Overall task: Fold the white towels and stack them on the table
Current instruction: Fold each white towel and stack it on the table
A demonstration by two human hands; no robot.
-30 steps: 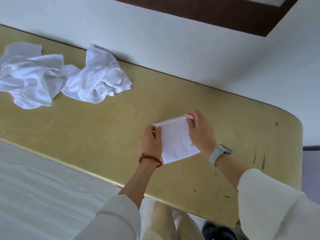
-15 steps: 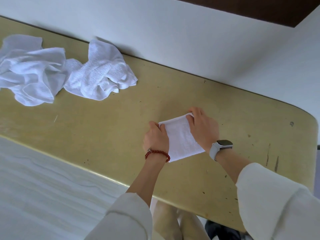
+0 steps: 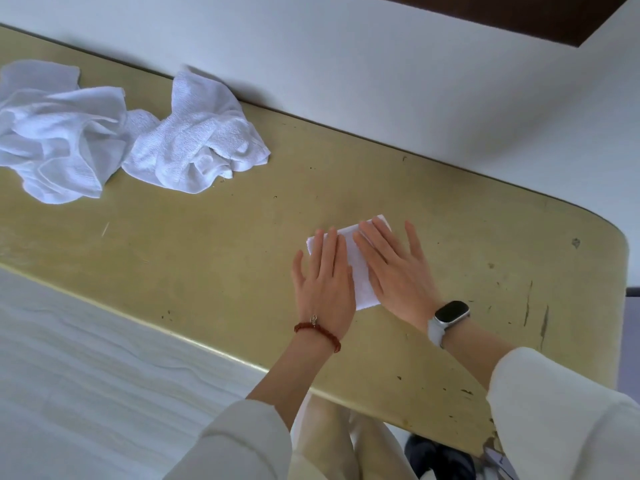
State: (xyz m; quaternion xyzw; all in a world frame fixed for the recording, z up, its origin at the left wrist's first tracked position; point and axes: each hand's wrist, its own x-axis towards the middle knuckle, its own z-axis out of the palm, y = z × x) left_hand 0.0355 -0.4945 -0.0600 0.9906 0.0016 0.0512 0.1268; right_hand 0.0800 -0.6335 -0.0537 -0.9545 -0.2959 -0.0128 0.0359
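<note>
Both hands flat, fingers straight | pressing folded towel (image 3: pixel 360 271) | yellow table (image 3: pixel 207 254)

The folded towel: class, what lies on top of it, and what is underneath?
Both hands lie flat on the folded towel: the left hand and the right hand. It rests on the yellow table. The hands cover most of its top.
</note>
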